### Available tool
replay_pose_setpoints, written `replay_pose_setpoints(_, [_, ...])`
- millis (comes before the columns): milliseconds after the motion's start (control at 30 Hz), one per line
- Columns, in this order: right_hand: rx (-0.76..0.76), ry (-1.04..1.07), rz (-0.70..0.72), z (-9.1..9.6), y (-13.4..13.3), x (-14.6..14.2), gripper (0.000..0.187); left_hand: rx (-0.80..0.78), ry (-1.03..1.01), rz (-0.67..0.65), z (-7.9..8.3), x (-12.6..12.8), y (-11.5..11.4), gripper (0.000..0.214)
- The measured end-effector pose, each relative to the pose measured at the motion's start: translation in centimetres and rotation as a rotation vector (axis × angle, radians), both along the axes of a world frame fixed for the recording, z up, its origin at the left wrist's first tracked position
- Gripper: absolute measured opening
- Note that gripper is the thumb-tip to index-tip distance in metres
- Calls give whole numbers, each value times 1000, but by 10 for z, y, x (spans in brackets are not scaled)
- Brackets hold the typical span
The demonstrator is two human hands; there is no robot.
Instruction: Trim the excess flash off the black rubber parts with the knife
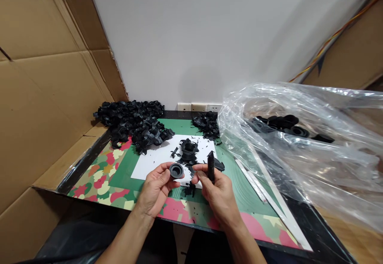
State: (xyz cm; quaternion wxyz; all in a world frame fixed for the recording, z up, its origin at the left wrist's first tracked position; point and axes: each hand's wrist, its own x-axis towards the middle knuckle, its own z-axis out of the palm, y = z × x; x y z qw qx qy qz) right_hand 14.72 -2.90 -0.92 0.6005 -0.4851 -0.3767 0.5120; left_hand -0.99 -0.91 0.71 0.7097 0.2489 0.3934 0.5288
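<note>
My left hand [157, 186] pinches a round black rubber cap [176, 176] between thumb and fingers, its stepped, hollow face turned up toward me. A little to the right, my right hand [220, 192] is closed around a dark stick-shaped tool [211, 166] that stands upright out of the fist; its exact kind I cannot make out. Its thumb and forefinger come close together near the cap, apart from it. Just beyond both hands, a ribbed black rubber piece [189, 156] lies among scraps on a white sheet [143, 168].
A large heap of black rubber pieces [143, 126] sits at the back left, and a smaller pile of trimmings [206, 124] at the back. At right, a clear plastic bag [269, 152] holds several black caps [287, 124]. White strips [251, 180] lie beside it. Cardboard [54, 84] walls the left.
</note>
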Motion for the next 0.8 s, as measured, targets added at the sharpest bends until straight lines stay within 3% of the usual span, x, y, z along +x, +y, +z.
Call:
replay_pose_setpoints(67, [11,-24,5,0,0,-1,33,-72,-26,13,3,0,0,6])
replay_pose_setpoints(233, [48,-188,28,5,1,-1,31,-266,-57,39,14,4,2,33])
replay_pose_setpoints(433, [186,-277,115,11,9,-7,21,-331,-9,-7,15,9,1,32])
replay_pose_setpoints(600, [39,-157,101,5,16,-15,14,-224,147,-130,6,7,1,27])
replay_pose_setpoints(800, [-172,96,65,3,17,-13,32,111,552,-5,3,5,-7,37])
